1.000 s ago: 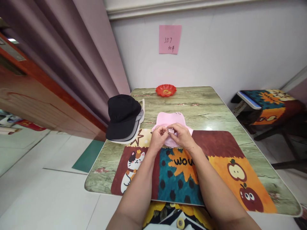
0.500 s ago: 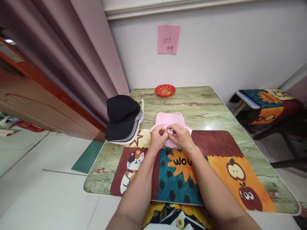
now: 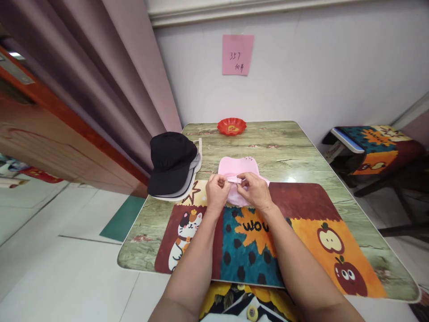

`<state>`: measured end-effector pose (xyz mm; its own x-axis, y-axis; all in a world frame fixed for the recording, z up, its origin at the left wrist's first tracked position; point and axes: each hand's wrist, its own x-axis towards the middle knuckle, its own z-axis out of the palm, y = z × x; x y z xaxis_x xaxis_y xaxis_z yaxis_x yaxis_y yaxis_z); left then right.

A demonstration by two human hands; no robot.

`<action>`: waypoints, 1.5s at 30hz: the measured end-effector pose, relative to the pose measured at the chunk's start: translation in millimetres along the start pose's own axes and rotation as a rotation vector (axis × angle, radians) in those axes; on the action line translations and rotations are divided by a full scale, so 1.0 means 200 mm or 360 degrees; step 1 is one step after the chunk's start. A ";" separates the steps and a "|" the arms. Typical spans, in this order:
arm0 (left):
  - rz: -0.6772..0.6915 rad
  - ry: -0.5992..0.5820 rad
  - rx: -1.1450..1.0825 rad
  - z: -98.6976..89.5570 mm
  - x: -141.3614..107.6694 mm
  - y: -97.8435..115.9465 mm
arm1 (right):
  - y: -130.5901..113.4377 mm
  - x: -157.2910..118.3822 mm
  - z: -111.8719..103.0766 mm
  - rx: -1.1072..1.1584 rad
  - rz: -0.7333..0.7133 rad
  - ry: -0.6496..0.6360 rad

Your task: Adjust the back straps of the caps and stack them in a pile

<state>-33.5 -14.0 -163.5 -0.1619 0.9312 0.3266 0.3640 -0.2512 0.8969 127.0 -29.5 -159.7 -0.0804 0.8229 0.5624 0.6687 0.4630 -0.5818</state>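
Observation:
A pink cap (image 3: 238, 166) lies on the table with its brim toward the wall, its crown over the far edge of the patterned mat (image 3: 301, 199). Across the cap's near side runs its pink adjustment strap (image 3: 233, 180). My left hand (image 3: 217, 190) pinches one end of this strap between thumb and fingertips. On the other end, by a small buckle, the thumb and fingers of my right hand (image 3: 254, 189) are closed. Both hands rest low over the cap and partly cover its sides.
To the left, a black cap (image 3: 172, 163) sits on top of grey and white caps. A red scalloped dish (image 3: 231, 126) stands at the table's far side. The wall bears a pink note (image 3: 237, 54). At right is a stool (image 3: 375, 143) with a similar patterned cover.
My hands have moved slightly apart, the left one leftward. The strap, bunched between the fingers before, is now stretched straight between them.

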 end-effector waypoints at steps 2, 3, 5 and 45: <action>0.0028 0.0082 0.0047 -0.01 0.00 0.00 | 0.00 0.00 0.00 0.0006 0.0027 0.0000; 0.0043 0.0112 0.0067 -0.01 0.00 0.00 | 0.00 0.00 0.00 0.0007 0.0035 -0.0008; 0.0088 0.0157 0.0122 -0.01 0.00 0.01 | -0.01 0.00 -0.01 -0.0011 0.0047 -0.0021; 0.0374 -0.0154 0.0047 -0.03 -0.02 0.02 | 0.07 0.04 -0.11 0.0392 0.0313 0.0113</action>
<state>-37.5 -19.8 -158.4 0.0185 0.8696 0.4934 0.4083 -0.4570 0.7902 153.0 -24.6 -150.6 0.0901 0.8835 0.4597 0.4665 0.3704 -0.8033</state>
